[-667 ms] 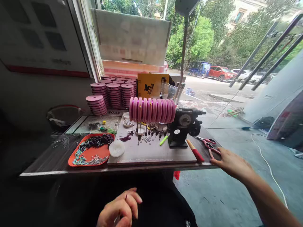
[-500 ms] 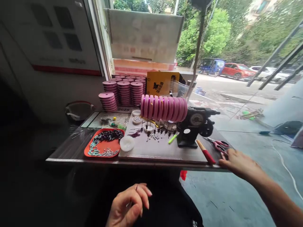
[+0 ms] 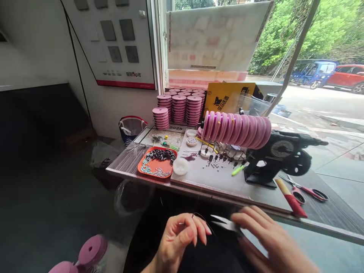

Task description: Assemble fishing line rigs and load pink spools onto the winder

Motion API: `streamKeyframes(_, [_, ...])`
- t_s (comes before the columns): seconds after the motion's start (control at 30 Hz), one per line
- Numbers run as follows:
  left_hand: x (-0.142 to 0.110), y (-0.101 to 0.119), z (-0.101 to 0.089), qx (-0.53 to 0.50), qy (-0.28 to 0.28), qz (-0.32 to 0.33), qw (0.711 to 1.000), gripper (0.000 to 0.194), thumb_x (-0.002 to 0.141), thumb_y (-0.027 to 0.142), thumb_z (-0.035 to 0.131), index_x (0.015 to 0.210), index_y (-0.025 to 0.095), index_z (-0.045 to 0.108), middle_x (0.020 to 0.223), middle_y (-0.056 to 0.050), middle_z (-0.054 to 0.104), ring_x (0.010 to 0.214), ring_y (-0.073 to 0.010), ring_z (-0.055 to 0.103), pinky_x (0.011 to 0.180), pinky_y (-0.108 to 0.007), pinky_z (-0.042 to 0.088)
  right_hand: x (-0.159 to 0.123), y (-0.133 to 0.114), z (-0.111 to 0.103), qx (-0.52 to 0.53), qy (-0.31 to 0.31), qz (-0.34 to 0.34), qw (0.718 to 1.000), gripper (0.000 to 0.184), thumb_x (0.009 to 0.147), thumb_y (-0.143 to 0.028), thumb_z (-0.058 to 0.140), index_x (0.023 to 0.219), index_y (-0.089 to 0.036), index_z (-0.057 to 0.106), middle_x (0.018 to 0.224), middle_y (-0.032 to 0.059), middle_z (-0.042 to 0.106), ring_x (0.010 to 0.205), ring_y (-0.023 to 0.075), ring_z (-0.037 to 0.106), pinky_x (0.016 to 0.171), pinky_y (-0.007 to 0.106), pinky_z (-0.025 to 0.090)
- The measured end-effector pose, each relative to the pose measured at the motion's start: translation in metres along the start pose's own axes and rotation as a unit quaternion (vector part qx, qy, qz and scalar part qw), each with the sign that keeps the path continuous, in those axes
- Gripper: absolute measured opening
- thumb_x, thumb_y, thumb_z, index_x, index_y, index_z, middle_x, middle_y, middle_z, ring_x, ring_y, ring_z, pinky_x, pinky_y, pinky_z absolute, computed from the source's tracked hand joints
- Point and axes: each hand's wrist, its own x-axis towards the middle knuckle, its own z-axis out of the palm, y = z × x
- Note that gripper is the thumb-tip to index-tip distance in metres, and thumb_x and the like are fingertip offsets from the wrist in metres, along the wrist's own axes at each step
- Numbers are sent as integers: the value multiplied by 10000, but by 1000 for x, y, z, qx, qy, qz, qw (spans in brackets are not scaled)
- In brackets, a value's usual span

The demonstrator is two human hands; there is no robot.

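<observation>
Left hand is hovering low in front of the worktop, over the dark lap, palm turning partly upward, with the fingers curling loosely toward the thumb. A thin dark thread is lying across these fingers and arcing out past their tips; whether the thumb is pinching it, cannot tell. Right hand is reaching in from the right, back of the hand facing up, its outline blurring. Its fingers are grasping small metal snips, with the blades standing slightly apart and pointing at the left hand, their tips sitting near the thread; the grip end is being partly hidden by the hand. Beyond the hands, a black winding machine is standing on the worktop and bearing a row of pink spools. An orange tray of dark, teal and silvery pieces is resting at left, with a white round dish just beside it. Scissors with red-and-black handles are lying at right, near a red-and-tan tool.
</observation>
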Motion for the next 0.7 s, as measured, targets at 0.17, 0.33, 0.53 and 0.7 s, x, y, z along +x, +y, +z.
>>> streamKeyframes(0.17, [-1, 2, 0, -38, 7, -11, 999, 298, 759, 346, 572, 538, 153, 523, 571, -45, 589, 713, -204, 564, 797, -367, 372, 48, -16, 18, -35, 71, -53, 995, 229, 776, -54, 379, 883, -192, 528, 763, 49, 536, 672, 196, 469, 602, 300, 392])
streamKeyframes(0.33, [-3, 1, 0, -47, 13, -29, 998, 304, 754, 372, 575, 546, 161, 504, 564, -41, 580, 734, -201, 560, 793, -352, 380, 47, -18, 17, -16, 85, -83, 993, 237, 780, -35, 371, 832, -182, 549, 726, 37, 527, 660, 179, 440, 611, 280, 348])
streamKeyframes(0.53, [-1, 7, -2, 158, -54, 39, 985, 323, 788, 358, 511, 526, 176, 459, 560, -46, 553, 717, -201, 546, 736, -345, 399, 55, -27, 22, 106, 43, -41, 993, 192, 774, -58, 362, 731, -175, 508, 619, 3, 495, 559, 137, 442, 507, 218, 331])
streamKeyframes(0.7, [3, 11, -13, 347, -115, 149, 919, 179, 785, 249, 494, 615, 194, 485, 596, -9, 562, 702, -177, 571, 881, -372, 324, 44, -31, 24, 246, -20, 77, 966, 116, 783, -183, 431, 691, -179, 502, 598, -18, 492, 517, 120, 449, 474, 197, 346])
